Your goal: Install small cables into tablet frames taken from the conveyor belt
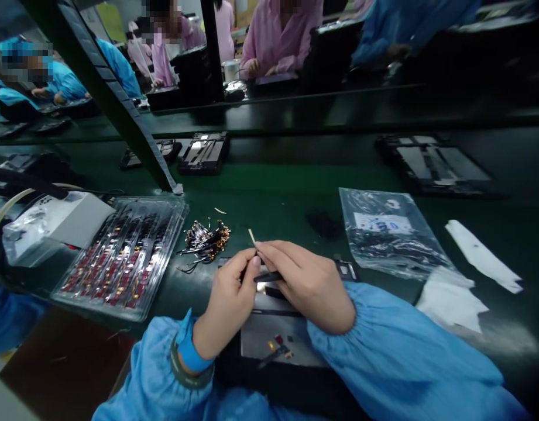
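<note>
My left hand [229, 304] and my right hand [303, 284] meet over a dark flat device [269, 336] at the near edge of the green bench. Both are closed in a pinch with fingertips touching. A thin pale strip [251, 235] sticks up from between the fingertips. A black tweezer-like tool [269, 276] lies under my right fingers. Which hand grips the strip I cannot tell. A heap of small gold-tipped flex cables [206, 238] lies just left of the hands.
A clear tray [168, 257] of flex parts sits at the left, a white box [76, 219] beyond it. A plastic bag [385, 231] of parts and white paper [449, 298] lie right. Dark device frames [204, 153] [440, 164] rest farther back. People in pink and blue coats work across the bench.
</note>
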A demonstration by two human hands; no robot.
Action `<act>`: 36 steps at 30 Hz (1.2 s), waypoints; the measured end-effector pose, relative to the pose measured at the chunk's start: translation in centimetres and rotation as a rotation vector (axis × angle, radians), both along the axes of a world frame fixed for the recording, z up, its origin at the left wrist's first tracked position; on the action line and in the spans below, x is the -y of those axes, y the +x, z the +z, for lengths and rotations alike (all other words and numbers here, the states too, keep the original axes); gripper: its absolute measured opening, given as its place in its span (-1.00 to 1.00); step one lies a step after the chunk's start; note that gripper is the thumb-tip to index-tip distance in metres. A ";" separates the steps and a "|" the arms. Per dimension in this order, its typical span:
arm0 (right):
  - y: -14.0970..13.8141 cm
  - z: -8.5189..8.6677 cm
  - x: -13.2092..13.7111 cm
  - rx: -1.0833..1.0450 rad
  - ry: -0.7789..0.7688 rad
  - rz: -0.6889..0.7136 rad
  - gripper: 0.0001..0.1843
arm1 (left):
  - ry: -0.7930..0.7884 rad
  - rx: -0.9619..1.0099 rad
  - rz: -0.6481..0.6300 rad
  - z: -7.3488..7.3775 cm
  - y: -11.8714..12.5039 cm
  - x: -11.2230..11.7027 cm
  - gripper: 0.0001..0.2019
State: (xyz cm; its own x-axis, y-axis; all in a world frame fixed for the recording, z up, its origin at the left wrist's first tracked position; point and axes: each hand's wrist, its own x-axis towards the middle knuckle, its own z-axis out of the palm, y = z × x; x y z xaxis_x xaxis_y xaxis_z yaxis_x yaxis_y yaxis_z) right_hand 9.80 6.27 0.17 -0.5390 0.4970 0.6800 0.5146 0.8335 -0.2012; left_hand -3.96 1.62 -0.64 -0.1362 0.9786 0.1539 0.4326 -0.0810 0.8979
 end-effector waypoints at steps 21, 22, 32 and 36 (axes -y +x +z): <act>0.8 1.6 0.1 -0.670 -1.134 -0.104 -0.68 | -0.351 0.603 -0.171 0.9 0.4 0.1 -0.73; 0.6 1.6 0.1 -0.683 -1.136 -0.118 -0.70 | -0.251 0.487 -0.118 0.7 0.4 0.2 -0.76; -0.2 -0.1 2.4 -0.157 -0.196 -0.007 -0.80 | 0.441 -0.264 0.215 1.0 0.4 1.0 -0.94; -0.1 -0.2 3.0 -0.097 -0.199 0.027 -0.80 | 0.452 -0.239 0.196 1.1 0.4 0.9 -0.93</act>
